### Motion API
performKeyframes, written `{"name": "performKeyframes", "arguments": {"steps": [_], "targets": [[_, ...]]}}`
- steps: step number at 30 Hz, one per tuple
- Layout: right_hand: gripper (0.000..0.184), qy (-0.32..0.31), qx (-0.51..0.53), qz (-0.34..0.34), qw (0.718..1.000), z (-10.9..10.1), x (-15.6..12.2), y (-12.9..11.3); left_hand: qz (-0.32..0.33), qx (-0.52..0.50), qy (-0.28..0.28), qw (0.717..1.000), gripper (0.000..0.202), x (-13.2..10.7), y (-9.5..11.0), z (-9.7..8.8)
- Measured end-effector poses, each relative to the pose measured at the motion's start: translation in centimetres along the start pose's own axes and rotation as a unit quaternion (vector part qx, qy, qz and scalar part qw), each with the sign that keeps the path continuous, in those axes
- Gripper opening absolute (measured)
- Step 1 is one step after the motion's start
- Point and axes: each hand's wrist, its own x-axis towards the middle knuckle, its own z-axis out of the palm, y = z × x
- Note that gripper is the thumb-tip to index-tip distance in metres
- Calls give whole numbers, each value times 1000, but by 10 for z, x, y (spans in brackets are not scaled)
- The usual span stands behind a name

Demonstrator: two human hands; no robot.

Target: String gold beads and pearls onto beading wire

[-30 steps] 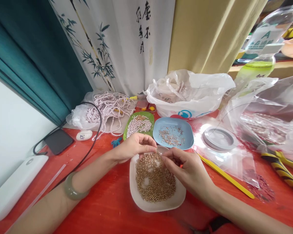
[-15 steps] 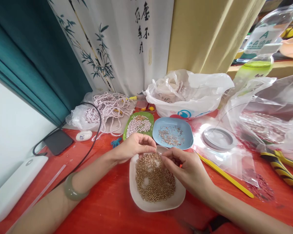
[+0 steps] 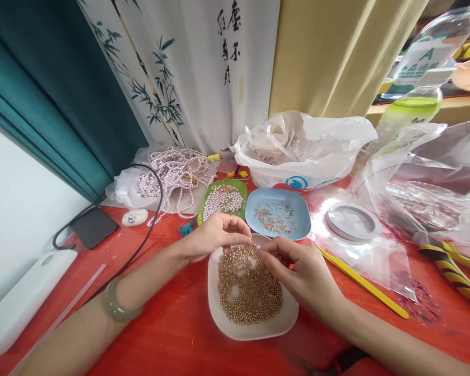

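Gold beads [image 3: 248, 290] fill white dish [image 3: 254, 330]; left hand [image 3: 213, 237], right hand [image 3: 300, 271] crowd far rim.

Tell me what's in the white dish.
Small gold beads fill the white dish, with bare patches. The left hand and right hand cover its far edge; anything pinched there is hidden.
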Motion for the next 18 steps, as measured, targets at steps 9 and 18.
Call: {"name": "performKeyframes", "arguments": {"steps": [9, 18], "targets": [[15, 2, -3, -4, 1000, 1, 2, 0, 5, 17, -2, 1000, 15, 1, -3, 0], [16, -13, -1, -4, 1000, 1, 3, 3, 11, 79, -18, 997, 17, -2, 6, -3]]}}
